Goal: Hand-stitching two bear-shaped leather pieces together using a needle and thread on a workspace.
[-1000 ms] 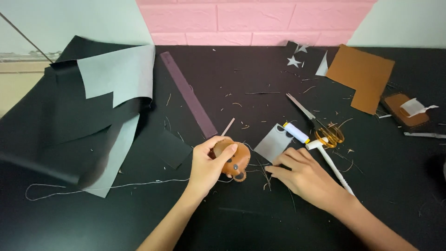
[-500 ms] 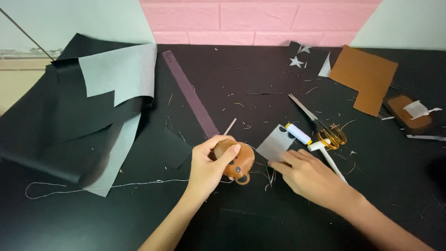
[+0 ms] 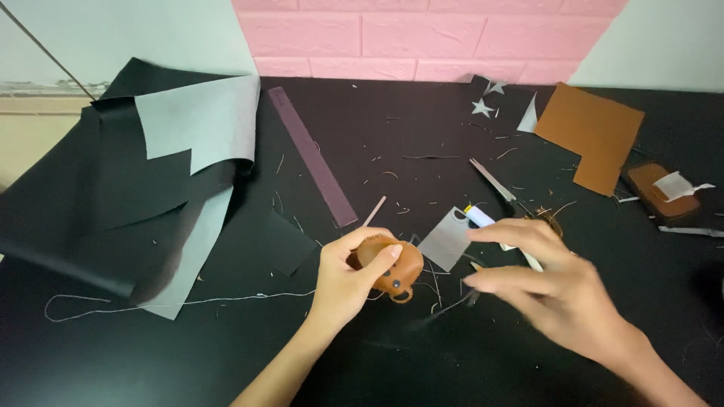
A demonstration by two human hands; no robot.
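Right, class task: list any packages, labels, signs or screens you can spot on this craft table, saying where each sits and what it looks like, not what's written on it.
No signs or screens in view.
Small brown case: far right of the black table, rectangular, with a white paper label lying across its top.
White tube with a blue and yellow end: right of centre, just beyond the right hand, partly hidden by its fingers; possibly a labelled glue tube or pen.

I see a small brown leather piece (image 3: pixel 392 264), smooth with stitched edges, on a matt black table (image 3: pixel 377 136). Far right lies a matt tan leather sheet (image 3: pixel 592 132); at left, dull black sheeting (image 3: pixel 83 196) with a grey underside.
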